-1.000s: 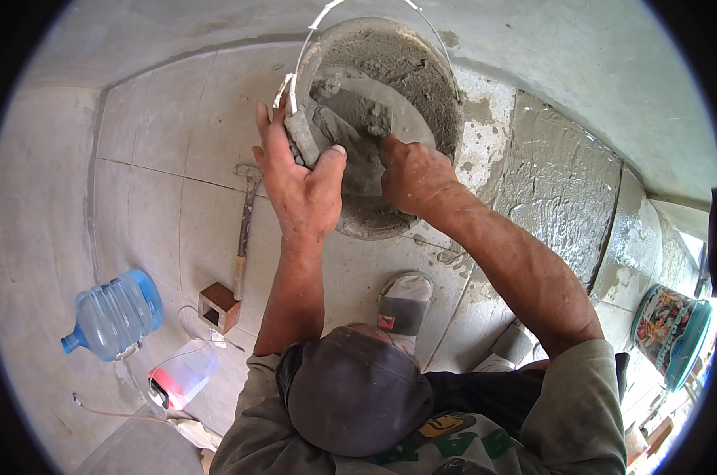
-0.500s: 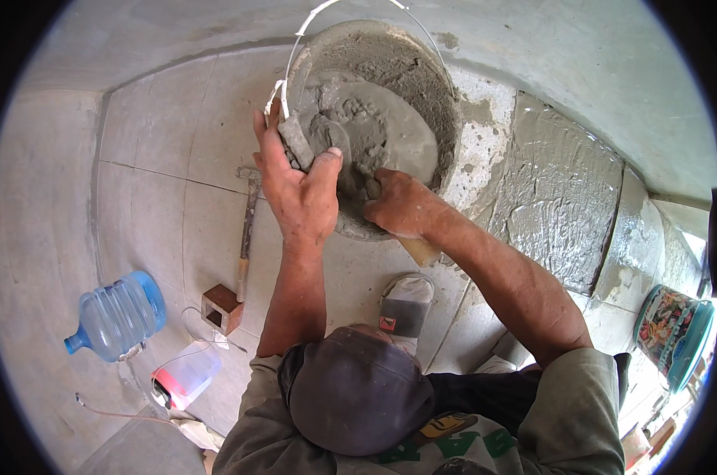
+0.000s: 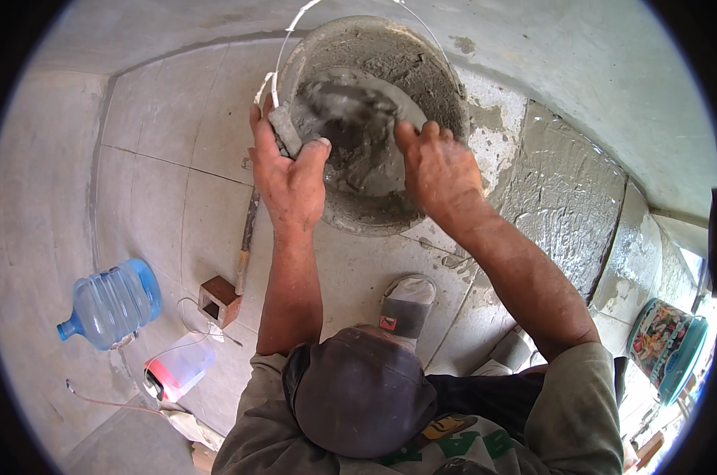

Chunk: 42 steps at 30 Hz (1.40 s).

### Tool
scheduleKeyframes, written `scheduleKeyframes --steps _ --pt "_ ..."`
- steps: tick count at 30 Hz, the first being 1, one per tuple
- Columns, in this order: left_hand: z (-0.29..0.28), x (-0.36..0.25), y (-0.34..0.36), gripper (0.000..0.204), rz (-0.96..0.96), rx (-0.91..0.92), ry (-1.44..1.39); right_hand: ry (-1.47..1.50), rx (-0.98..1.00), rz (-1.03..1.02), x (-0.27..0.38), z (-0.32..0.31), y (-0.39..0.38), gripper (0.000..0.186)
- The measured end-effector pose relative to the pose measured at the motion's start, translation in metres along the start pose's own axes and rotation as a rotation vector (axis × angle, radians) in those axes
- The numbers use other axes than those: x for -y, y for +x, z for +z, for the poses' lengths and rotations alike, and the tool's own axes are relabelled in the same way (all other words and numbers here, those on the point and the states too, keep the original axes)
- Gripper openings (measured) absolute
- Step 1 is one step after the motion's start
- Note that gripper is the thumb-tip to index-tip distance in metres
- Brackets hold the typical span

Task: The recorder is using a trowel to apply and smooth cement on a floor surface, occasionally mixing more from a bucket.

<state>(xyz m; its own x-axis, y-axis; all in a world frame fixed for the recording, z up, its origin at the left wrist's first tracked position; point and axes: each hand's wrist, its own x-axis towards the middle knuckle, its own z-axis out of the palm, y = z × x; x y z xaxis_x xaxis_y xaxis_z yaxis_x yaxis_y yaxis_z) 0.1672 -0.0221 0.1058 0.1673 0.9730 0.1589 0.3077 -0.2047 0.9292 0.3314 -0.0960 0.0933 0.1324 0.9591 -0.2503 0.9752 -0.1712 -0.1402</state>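
Observation:
A large mortar-caked bucket stands in front of me, with wet grey mortar inside. My left hand is closed on its left rim, thumb inside, beside the stubby lug where the white-wrapped wire handle joins. My right hand is above the bucket's right side, closed in a fist around a trowel. The fist hides the trowel's grip, and motion smears its blade against the mortar.
A hammer lies left of the bucket, near a hollow red block. Further left are a blue water bottle and a clear container with red. Wet mortar covers floor at right; a teal-lidded tub stands beyond.
My right hand has risen and moved right from low in the bucket, turning so the trowel's wooden handle no longer shows. My left hand stays on the rim. The mortar's surface has been stirred.

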Motion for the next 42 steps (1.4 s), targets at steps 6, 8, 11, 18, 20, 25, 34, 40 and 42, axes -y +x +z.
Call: scheduleKeyframes --steps 6,8,11,18,20,25,34,40,42 --pt "0.003 -0.002 -0.002 0.079 0.072 0.016 0.032 0.294 0.208 0.119 -0.007 0.002 0.022 0.034" --pt "0.005 0.001 -0.005 0.079 0.065 0.007 0.037 0.427 0.227 0.132 -0.005 0.011 0.019 0.031" --pt "0.007 -0.001 -0.003 0.079 0.062 -0.004 0.044 0.624 0.279 0.147 -0.004 0.015 0.018 0.03" --pt "0.005 -0.001 -0.005 0.076 0.012 -0.012 -0.045 0.234 0.227 -0.037 0.007 -0.003 0.005 0.026" --pt "0.003 -0.007 -0.002 0.076 0.017 -0.016 0.0 0.2 0.142 -0.017 0.011 0.016 0.004 0.024" --pt "0.002 -0.001 -0.001 0.076 0.009 -0.026 0.01 0.167 0.124 -0.063 0.002 0.007 0.003 0.021" --pt "-0.002 0.0 0.004 0.074 0.009 -0.047 0.018 0.047 0.135 0.01 0.0 -0.005 0.005 0.022" --pt "-0.004 -0.002 0.006 0.074 -0.023 -0.046 0.044 0.016 0.092 -0.018 0.0 -0.014 0.005 0.02" --pt "-0.005 0.003 0.006 0.074 -0.012 -0.058 0.042 -0.011 0.225 -0.077 -0.003 -0.016 0.013 0.021"
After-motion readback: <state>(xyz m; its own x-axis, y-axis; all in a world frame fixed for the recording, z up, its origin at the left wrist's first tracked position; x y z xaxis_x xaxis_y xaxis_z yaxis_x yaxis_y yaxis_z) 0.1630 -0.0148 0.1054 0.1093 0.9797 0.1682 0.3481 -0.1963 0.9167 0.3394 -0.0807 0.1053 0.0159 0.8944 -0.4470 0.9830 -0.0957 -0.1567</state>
